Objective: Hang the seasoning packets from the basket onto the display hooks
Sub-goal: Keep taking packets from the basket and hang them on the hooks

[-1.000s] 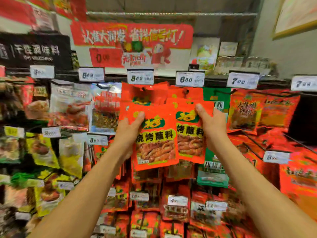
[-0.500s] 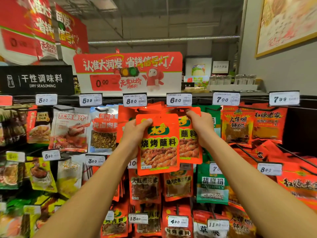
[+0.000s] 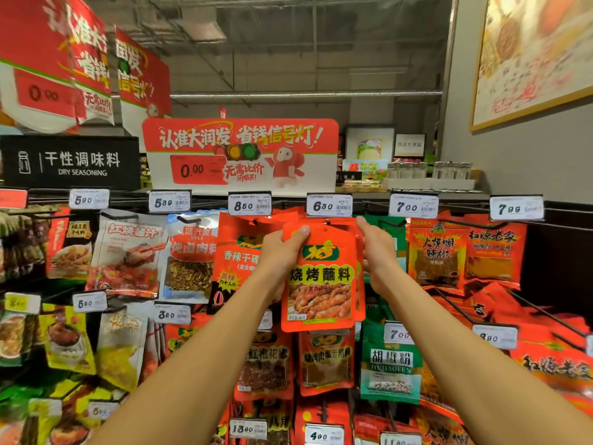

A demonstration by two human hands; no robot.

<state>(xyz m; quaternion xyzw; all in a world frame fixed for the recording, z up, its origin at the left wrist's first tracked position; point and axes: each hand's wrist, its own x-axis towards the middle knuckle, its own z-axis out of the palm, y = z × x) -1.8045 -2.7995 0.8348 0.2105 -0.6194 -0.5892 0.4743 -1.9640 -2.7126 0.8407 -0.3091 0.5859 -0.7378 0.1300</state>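
A flat, glossy orange-red seasoning packet [image 3: 321,277], rectangular with a green logo and a photo of skewered meat, is held up just under the 6.30 price tag [image 3: 329,205] in the top row of the display. The left hand [image 3: 280,252] grips its upper left edge, thumb across the front, while the right hand [image 3: 377,248] pinches the top right corner of it and the like packets stacked behind. Crinkly foil pouches crowd both sides, a green pepper-powder packet [image 3: 390,364] hanging below right.
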